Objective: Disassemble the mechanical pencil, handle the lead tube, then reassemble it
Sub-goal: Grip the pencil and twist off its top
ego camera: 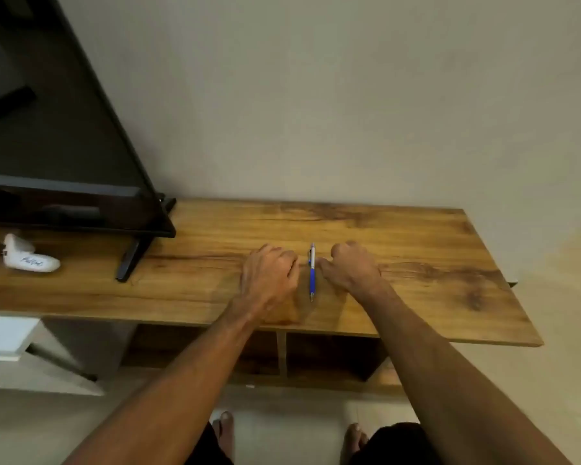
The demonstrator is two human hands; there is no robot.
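A mechanical pencil [312, 276] with a blue grip and a white upper barrel lies in one piece on the wooden table [416, 297], tip pointing toward me. My left hand [270, 280] rests on the table just left of it, fingers curled, not holding it. My right hand [351, 268] sits just right of the pencil in a loose fist, its thumb tip touching or nearly touching the white barrel; I cannot tell which.
A black TV [64, 146] stands on the table's left part, one foot [128, 263] reaching forward. A white object [27, 258] lies under the screen at far left. The wall rises right behind the table. Open shelves sit below the front edge.
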